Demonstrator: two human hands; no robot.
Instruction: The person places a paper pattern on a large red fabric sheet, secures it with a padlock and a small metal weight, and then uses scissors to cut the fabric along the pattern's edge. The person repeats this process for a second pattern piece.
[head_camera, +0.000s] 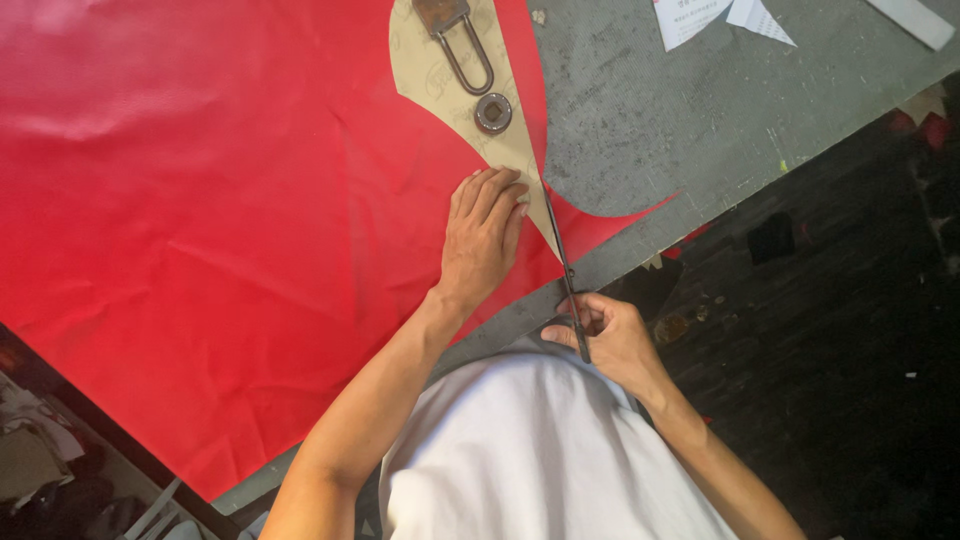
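The red sheet material (200, 230) is spread over the grey worktop (650, 120), with a tan paper pattern (440, 70) laid on top and weighted by a padlock (455, 30) and a round metal weight (493, 113). For a clean cut, the pattern is best kept pressed flat close to the blades, and the edge followed with long, steady strokes. The left hand (483, 238) is laid flat, fingers together and extended, on the pattern's narrow tip. The right hand (605, 335) is closed around the handles of the long scissors (565, 265), whose blades are run along the pattern's right edge near the worktop's edge. Paper scraps (715, 15) are seen further off.
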